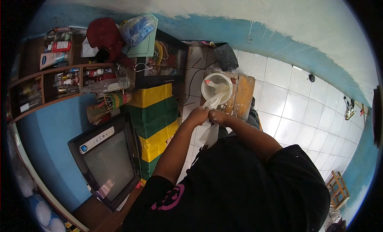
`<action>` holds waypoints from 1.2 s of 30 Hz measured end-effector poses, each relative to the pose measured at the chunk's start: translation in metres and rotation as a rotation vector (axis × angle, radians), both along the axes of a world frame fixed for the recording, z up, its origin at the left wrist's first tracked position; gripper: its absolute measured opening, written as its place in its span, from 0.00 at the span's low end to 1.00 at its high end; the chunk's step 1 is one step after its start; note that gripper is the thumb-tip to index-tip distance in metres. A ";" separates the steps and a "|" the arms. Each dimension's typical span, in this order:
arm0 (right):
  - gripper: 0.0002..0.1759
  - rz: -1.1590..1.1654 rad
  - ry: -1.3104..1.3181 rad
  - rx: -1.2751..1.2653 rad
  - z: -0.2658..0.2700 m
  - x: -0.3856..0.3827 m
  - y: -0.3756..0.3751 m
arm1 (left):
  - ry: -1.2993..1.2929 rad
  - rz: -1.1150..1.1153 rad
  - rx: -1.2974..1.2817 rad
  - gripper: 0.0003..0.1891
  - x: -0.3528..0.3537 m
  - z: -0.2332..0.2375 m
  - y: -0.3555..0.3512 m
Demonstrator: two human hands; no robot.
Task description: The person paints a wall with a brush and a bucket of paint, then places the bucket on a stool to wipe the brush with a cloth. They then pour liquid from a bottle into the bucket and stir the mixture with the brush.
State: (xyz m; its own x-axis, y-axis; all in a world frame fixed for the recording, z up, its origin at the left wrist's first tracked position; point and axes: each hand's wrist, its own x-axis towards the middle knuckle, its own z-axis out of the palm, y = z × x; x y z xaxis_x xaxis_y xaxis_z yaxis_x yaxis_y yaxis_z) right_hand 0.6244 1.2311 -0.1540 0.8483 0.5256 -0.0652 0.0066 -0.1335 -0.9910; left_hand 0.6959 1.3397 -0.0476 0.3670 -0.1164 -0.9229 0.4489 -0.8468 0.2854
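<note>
My left hand [198, 116] and my right hand [219, 117] are side by side, fingers wrapped around a whitish plastic bag [219, 99]. The bag is bunched and twisted where both fists grip it. Its upper part leads over the rim of a white bucket [204, 89], and a loose tail hangs below my hands. Inside the bucket lies something whitish with a red end [209, 83]; the rest of the contents is partly hidden by the bag. The bucket stands on a paint-spattered wooden bench [244, 91], just beyond my hands.
A dark, splattered container [226, 57] sits on the tiled floor [281, 88] near the half-painted wall [255, 36]. To the left are a television [109, 156], a green and yellow cloth [153, 120] and shelves [44, 74] crowded with bottles. A small wooden stool [338, 190] is far right.
</note>
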 end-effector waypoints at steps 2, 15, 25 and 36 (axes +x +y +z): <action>0.13 0.185 -0.089 -0.152 -0.005 0.000 -0.007 | 0.125 -0.121 -0.048 0.26 0.003 -0.002 -0.003; 0.13 0.105 -0.363 -0.103 0.016 -0.002 -0.059 | 0.223 0.595 -0.257 0.17 -0.048 -0.007 -0.012; 0.16 -0.433 1.049 0.642 0.086 -0.002 -0.056 | 0.323 0.819 -0.634 0.18 -0.057 -0.013 0.001; 0.18 -0.431 0.522 -0.269 0.066 -0.002 -0.036 | 0.321 0.861 -0.536 0.15 -0.048 -0.003 -0.008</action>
